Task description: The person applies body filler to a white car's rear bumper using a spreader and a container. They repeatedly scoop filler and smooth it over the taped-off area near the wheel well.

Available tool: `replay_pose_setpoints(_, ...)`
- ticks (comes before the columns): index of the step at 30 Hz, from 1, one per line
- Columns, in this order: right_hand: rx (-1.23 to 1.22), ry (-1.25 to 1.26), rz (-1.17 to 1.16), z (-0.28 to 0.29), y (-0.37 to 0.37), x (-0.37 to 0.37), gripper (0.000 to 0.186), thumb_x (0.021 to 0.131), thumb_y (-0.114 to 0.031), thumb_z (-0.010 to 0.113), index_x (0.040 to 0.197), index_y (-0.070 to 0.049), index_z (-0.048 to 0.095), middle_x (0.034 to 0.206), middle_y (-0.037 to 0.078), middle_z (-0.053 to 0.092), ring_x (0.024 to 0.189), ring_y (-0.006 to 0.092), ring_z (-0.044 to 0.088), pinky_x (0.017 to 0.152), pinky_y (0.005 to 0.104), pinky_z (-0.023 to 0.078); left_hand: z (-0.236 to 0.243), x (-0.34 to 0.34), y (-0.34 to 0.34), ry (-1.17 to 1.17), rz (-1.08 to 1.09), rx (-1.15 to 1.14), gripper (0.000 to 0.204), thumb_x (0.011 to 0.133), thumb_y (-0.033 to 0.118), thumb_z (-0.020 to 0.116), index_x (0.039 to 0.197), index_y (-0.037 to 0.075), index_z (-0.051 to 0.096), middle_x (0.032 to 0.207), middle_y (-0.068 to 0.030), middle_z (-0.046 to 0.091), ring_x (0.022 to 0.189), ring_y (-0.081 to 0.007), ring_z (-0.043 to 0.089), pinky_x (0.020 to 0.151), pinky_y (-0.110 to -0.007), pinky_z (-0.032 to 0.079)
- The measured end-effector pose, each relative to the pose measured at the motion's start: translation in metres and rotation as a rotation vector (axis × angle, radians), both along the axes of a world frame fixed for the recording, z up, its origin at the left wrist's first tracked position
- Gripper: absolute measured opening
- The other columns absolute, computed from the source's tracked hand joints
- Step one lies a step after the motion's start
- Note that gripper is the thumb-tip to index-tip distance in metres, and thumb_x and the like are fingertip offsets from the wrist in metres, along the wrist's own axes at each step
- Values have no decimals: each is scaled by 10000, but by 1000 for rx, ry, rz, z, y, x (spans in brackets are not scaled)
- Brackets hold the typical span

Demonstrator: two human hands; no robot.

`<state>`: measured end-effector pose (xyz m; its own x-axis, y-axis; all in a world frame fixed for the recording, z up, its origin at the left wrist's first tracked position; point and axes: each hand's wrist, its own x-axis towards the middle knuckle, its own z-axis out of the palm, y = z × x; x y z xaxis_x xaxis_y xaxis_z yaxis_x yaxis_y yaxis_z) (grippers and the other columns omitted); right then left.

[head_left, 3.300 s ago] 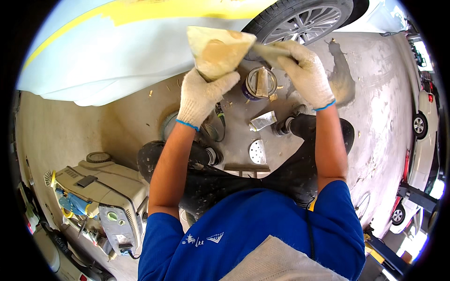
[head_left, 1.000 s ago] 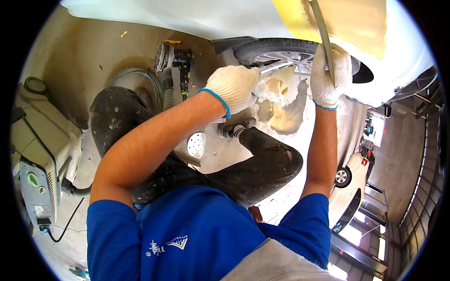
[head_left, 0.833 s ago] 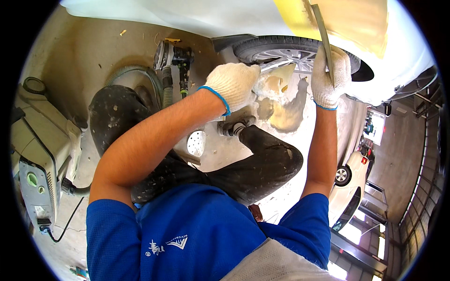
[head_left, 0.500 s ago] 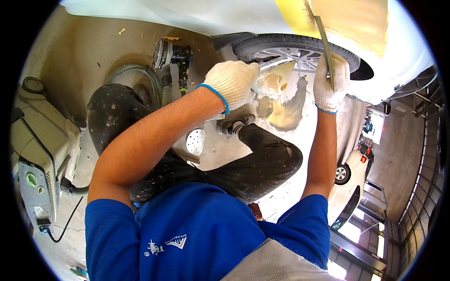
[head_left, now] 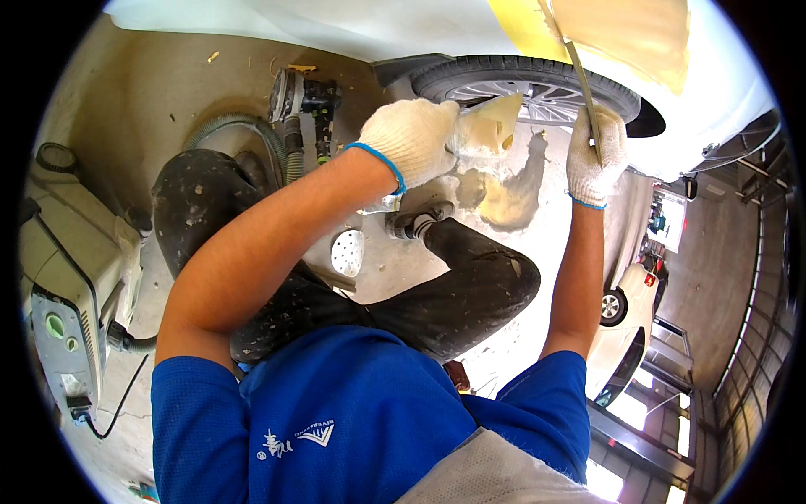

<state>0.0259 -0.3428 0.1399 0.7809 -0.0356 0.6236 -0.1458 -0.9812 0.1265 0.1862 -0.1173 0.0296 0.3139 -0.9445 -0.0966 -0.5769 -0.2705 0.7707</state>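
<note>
My left hand (head_left: 410, 141), in a cream knitted glove with a blue cuff, is closed on a pale, putty-smeared board (head_left: 489, 122); its fingers are partly hidden. My right hand (head_left: 598, 151), gloved the same way, grips a flat putty knife (head_left: 580, 77), seen nearly edge-on. The knife's far end meets the white car body (head_left: 403, 32) above the wheel. A beige putty patch (head_left: 634, 34) covers the panel there, with a yellow area (head_left: 522, 32) along its left side.
Below the panel is the car's wheel (head_left: 537, 97). A sander (head_left: 306, 101) with a hose lies on the floor at left, near a beige dust extractor (head_left: 80, 244). A white perforated disc (head_left: 348, 252) lies by my legs. Another car (head_left: 621, 328) stands at right.
My left hand and the board have shifted slightly up and left, and more of the board's pale face shows. My right hand has tilted a little, with the knife still against the panel.
</note>
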Motion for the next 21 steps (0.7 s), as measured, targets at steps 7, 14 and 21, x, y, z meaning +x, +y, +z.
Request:
replay_pose_setpoints(7, 643, -140, -397, 9, 47, -50, 64, 963, -17, 711, 1020, 4, 732, 937, 76, 718, 777, 121, 652, 717, 296, 536, 13, 5, -1, 353, 203, -172, 651, 824, 316, 816, 1327, -16, 572, 1060, -230, 757, 969, -357, 761, 893, -448, 607)
replay_pose_setpoints(14, 2167, -446, 611, 5, 94, -73, 360, 1099, -323, 584, 1285, -15, 593, 808, 23, 570, 653, 85, 508, 615, 241, 463, 39, -1, 2, 618, -36, -462, 794, 758, 301, 904, 1385, -29, 546, 1209, -149, 722, 1118, -215, 695, 1019, -367, 545)
replay_pose_setpoints(21, 2583, -653, 539, -46, 134, -57, 544, 948, -223, 648, 1400, 60, 540, 941, 129, 665, 450, 148, 511, 401, 293, 448, 34, -11, 6, 477, -241, -346, 733, 767, 316, 880, 1331, -45, 580, 1174, -209, 735, 1106, -273, 715, 984, -388, 552)
